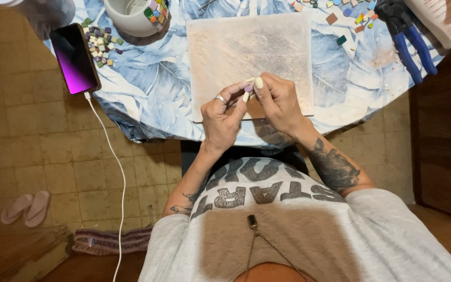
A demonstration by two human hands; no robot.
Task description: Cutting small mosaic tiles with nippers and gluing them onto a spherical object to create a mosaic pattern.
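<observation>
1. Mosaic tile (248, 87), a small purple piece, sits pinched between the fingertips of both hands, just above the near edge of the square board (246, 47).
2. Left hand (224, 116) wears a ring and closes thumb and forefinger on the tile from the left side; the other fingers are curled in.
3. Right hand (279, 104) closes on the same tile from the right, its pale painted thumbnail turned up; how much of the tile each hand grips cannot be told, as the fingers cover most of it.
4. Both hands meet over the board, a pale, smudged square slab lying on the round table (147, 89), which has a blue leaf-patterned cloth.
5. A phone (74, 58) with a purple-lit screen lies at the table's left edge, with a white cable (111, 156) hanging from it toward the floor.
6. Just beside the phone lies a loose heap of small tiles (100, 46), and near them stands a white pot (131, 18) partly covered in coloured tiles.
7. More scattered tiles (340, 13) lie at the far right of the table, next to blue-handled nippers (411, 44) and a white bottle (444, 21).
8. A pair of pink sandals (26, 207) rests on the tiled floor, well apart from the table.
</observation>
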